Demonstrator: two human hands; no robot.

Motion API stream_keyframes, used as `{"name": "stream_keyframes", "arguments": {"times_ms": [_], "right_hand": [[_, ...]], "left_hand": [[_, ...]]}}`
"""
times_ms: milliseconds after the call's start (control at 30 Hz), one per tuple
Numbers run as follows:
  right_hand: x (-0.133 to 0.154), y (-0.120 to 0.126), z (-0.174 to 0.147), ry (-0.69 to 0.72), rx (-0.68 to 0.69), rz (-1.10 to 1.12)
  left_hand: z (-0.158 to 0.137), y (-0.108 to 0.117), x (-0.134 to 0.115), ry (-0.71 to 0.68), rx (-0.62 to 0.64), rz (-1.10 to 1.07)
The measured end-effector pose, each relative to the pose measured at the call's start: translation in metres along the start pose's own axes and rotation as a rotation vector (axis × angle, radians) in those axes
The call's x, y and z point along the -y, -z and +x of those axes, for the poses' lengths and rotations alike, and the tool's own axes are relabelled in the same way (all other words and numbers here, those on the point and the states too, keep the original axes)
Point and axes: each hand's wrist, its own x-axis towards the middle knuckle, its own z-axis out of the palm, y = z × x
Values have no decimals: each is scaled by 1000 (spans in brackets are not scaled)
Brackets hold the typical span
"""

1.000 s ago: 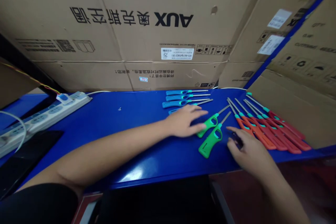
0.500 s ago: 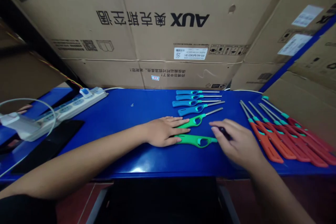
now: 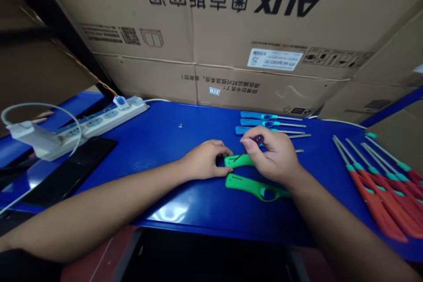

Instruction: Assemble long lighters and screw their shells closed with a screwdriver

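Observation:
My left hand (image 3: 206, 158) pinches the handle end of a green gas lighter (image 3: 244, 160) lying on the blue table. In my closed right hand (image 3: 277, 154) is a small screwdriver (image 3: 258, 139) with a dark handle. Its thin shaft slants down to the slot in that lighter's handle; whether the tip is inside I cannot tell. My right hand hides the lighter's trigger and most of its metal tube. A second green lighter (image 3: 249, 186) lies just nearer to me, its tube tip hidden behind my right wrist.
Several blue lighters (image 3: 253, 122) lie in a row behind my right hand. Several red and orange lighters (image 3: 373, 198) are fanned out at the right. At the left are a power strip (image 3: 105, 119) with a plugged-in adapter and a flat black object (image 3: 72, 172). A cardboard sheet (image 3: 218, 22) stands behind.
My left hand went from lying flat across both green lighters to pinching the upper one's end. My right hand brought the screwdriver left to its handle. The view shifted.

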Motion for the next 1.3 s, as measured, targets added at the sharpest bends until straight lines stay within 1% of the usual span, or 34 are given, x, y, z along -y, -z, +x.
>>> {"name": "stream_keyframes", "arguments": {"times_ms": [100,167,300,467,600,667,767,800,867,900,933,1033,1100,1133,1267,1300], "right_hand": [[-4,-6,-10,-40,-4,14],[-6,-10,-13,-43,28,-1],[-8,-14,-14,40,127,-81],[-8,-10,-12,67,67,-180],[-8,-7,-12,77,99,-209],[-5,-4,-10,120,173,-218],[10,2,0,170,374,-336],[16,5,6,138,438,-424],[30,9,20,27,566,-608],[35,11,27,-10,659,-639],[39,12,34,-24,751,-619],[45,16,50,27,920,-456],[44,18,56,73,977,-377],[43,19,57,82,986,-378],[38,19,62,28,947,-603],[36,19,62,31,955,-609]], "left_hand": [[-1,-1,0,-2,-17,-1],[-2,-2,0,-1,-17,6],[-2,-2,0,-5,-15,21],[-2,-1,-1,-3,-8,10],[-1,-2,-1,-1,6,29],[-1,-3,1,-8,-9,44],[-1,-5,4,-33,-32,30],[-1,-6,5,-37,-34,17],[-1,-6,6,-36,-32,-9],[-1,-7,7,-31,-34,-23],[-1,-7,7,-26,-33,-36],[-1,-7,8,-27,-22,-63],[-1,-7,9,-37,-17,-58],[-1,-7,10,-43,-21,-52],[0,-7,11,-58,-24,-61],[0,-7,11,-56,-20,-61]]}}
